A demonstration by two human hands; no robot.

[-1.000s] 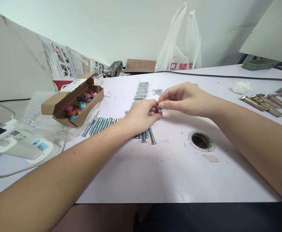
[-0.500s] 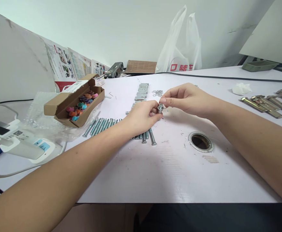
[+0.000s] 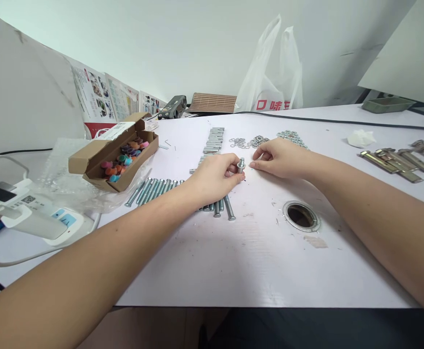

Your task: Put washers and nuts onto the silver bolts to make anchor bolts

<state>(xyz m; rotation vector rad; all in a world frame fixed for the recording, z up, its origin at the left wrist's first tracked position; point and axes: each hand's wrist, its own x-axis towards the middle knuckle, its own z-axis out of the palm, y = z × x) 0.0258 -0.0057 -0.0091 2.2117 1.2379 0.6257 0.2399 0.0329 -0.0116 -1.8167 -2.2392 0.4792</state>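
My left hand is closed around an expansion bolt, which stands upright with a washer near its top. Its lower part is hidden by the fingers. Just to the right, my right hand hovers with thumb and fingertips apart and nothing visible between them. Beyond it lie piles of spring washers, flat washers and nuts. A column of metal sleeves runs behind my left hand. Several long bolts lie in a row under and beside my left forearm.
An open cardboard box of coloured plugs stands at left, near a white power strip. Assembled brassy bolts and crumpled tissue lie at right. A round hole pierces the table. A plastic bag stands behind.
My right hand has let go of the bolt's top and drawn back to the right, its fingers parting. The washer on the bolt now shows plainly. My left hand holds its place.
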